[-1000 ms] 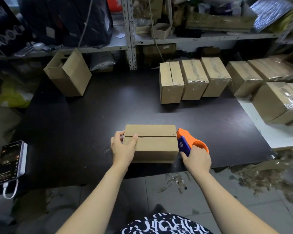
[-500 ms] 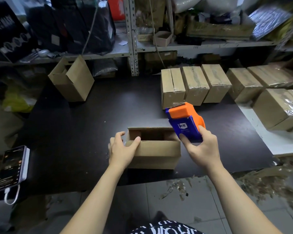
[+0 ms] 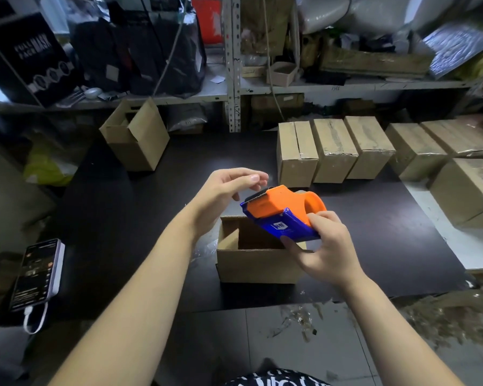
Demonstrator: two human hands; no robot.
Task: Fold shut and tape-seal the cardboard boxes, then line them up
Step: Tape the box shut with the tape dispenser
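Right hand (image 3: pixel 325 246) is gripping the orange-and-blue plastic tape dispenser (image 3: pixel 283 215), fingers curling under its blue side, and is holding it tilted in the air just above the open brown cardboard box (image 3: pixel 257 263). That box is sitting at the near edge of the dark desk (image 3: pixel 123 218), in the middle of the scene, with its top flaps standing apart and its inside showing. Left hand (image 3: pixel 223 190) is hovering just left of the dispenser's front edge, fingers loosely curled, thumb and fingertips close together; whether they are pinching a clear tape end, I cannot tell. Over at the far right of the desk, three taped brown cardboard boxes (image 3: pixel 332 151) are standing side by side in a row, touching one another. Further right, more taped cartons (image 3: pixel 469 190) are resting on a white surface. At the far left, an unsealed cardboard box (image 3: pixel 135 137) is standing with one flap up. A smartphone (image 3: pixel 37 274) on a white cable is lying at the near left edge, screen glowing. Behind the desk, a grey metal shelf rack (image 3: pixel 234 65) is carrying bags and cartons, and tape scraps (image 3: pixel 299 319) are littering the floor.
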